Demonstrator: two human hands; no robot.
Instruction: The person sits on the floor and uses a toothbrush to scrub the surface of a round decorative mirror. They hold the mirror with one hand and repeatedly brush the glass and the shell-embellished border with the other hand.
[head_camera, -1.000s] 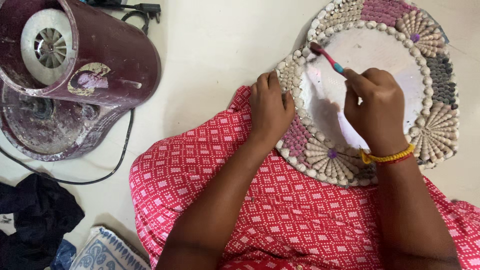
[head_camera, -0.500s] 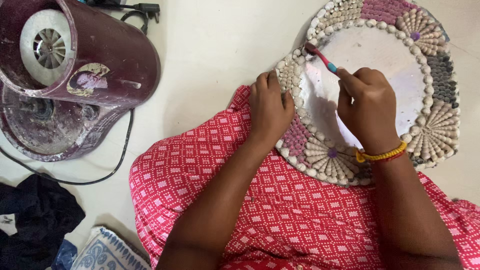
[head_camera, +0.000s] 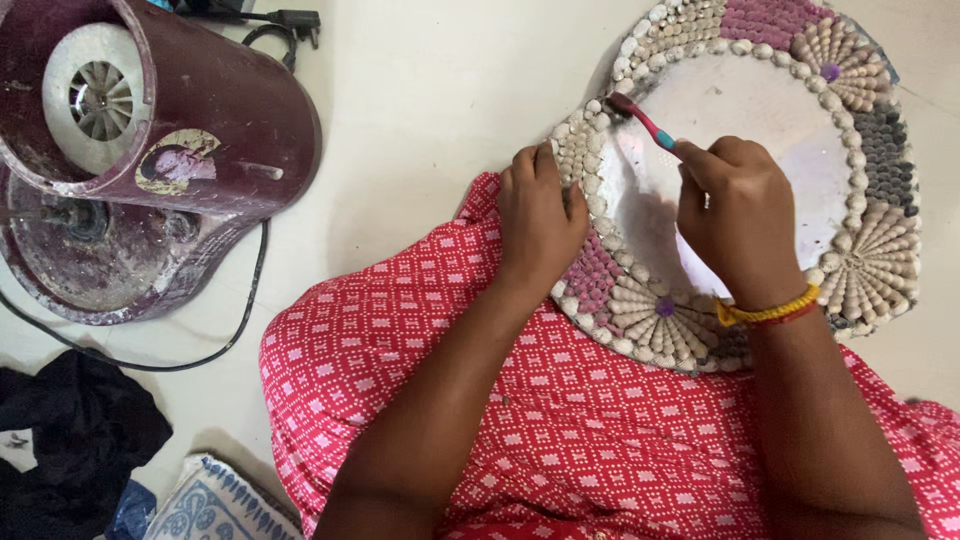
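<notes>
Two hands (head_camera: 540, 225), one toothbrush (head_camera: 645, 122), one shell-rimmed mirror (head_camera: 870, 250)

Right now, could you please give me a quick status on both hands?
Left hand pressing the shell-framed mirror rim. Right hand, grip shut on toothbrush, bristles at upper-left shells. Nothing in the way.

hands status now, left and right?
Left hand: open, resting on the shell frame edge.
Right hand: closed on the toothbrush.
</notes>
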